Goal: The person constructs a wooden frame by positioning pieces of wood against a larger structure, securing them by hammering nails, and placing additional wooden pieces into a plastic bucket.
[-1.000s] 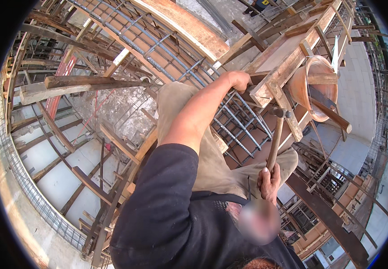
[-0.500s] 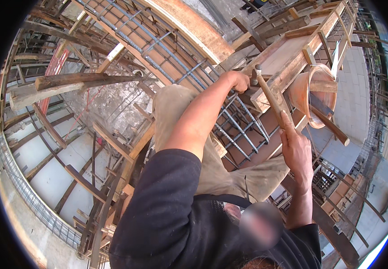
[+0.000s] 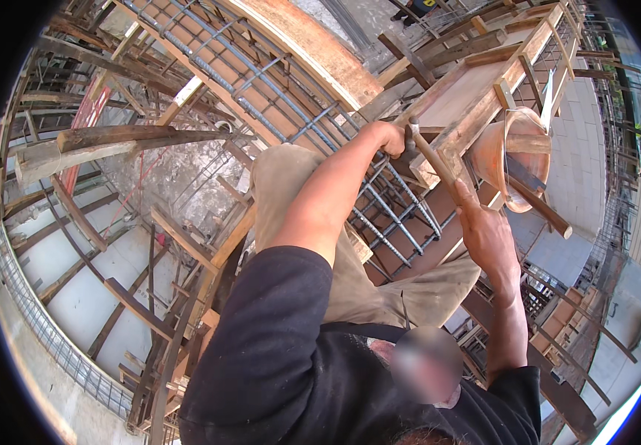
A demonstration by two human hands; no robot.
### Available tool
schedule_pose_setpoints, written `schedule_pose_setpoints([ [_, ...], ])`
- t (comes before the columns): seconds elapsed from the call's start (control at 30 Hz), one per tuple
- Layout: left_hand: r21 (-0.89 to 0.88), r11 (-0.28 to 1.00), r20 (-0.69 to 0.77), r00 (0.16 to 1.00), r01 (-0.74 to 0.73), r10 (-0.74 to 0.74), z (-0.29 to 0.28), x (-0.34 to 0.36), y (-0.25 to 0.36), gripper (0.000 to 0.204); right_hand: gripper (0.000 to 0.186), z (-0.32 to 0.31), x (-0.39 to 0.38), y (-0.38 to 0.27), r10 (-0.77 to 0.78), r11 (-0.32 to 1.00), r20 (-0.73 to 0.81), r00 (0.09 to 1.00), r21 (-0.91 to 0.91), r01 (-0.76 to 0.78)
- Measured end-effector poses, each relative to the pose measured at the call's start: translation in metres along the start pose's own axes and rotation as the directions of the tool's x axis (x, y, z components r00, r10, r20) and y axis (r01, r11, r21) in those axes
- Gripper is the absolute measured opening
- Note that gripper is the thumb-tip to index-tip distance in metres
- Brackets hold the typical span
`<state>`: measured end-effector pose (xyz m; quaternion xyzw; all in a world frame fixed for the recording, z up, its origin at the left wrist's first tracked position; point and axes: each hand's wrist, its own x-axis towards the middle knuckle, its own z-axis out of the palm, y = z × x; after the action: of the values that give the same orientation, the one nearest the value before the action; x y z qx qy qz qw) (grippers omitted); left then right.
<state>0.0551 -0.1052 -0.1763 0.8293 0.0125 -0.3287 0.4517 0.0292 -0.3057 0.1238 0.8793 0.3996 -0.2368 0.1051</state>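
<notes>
While gripping hammer point(image 3: 437, 165) in right hand point(image 3: 486, 239), had left hand point(image 3: 389, 139) curled just left of hammer head point(image 3: 411, 135), hold unclear; perhaps risked bruising through stray swing.

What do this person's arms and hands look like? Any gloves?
The left sleeve and right sleeve are short and black, leaving the left forearm and right forearm bare. The left hand and right hand wear no gloves, and I see no watch or bracelet.

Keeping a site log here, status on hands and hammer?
Right hand gripping hammer. Left hand over rebar, grip hidden. Possible obstruction: left hand, close beside hammer head.
</notes>
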Motion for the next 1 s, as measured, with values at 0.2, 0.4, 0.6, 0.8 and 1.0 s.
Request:
schedule_pose_setpoints([
  [0.2, 0.040, 0.999, 0.035, 0.999, -0.010, 0.009, -0.002, -0.004, 0.000, 0.044, 0.051, -0.011, -0.009, -0.002, 0.064, 0.996, 0.047, 0.997, 0.052, -0.067],
  [0.4, -0.020, 0.996, -0.008, 0.996, -0.087, 0.087, 0.002, -0.017, 0.013, 0.063, 0.050, 0.054, -0.081, 0.010, 0.362, 0.658, -0.159, 0.919, 0.742, -0.131],
  [0.6, 0.097, 0.982, -0.107, 0.979, -0.162, 0.173, 0.002, -0.025, 0.022, 0.063, 0.030, 0.122, -0.148, 0.008, 0.472, 0.238, 0.072, 0.879, 0.949, -0.206],
  [0.8, 0.206, 0.963, -0.216, 0.952, -0.174, 0.218, 0.012, -0.020, 0.021, 0.065, 0.027, 0.168, -0.193, 0.021, 0.543, 0.258, 0.113, 0.832, 0.921, -0.293],
  [1.0, 0.215, 0.969, -0.178, 0.971, -0.120, 0.160, 0.010, -0.031, 0.034, 0.068, 0.028, 0.189, -0.199, 0.024, 0.608, 0.143, 0.189, 0.771, 0.930, -0.340],
])
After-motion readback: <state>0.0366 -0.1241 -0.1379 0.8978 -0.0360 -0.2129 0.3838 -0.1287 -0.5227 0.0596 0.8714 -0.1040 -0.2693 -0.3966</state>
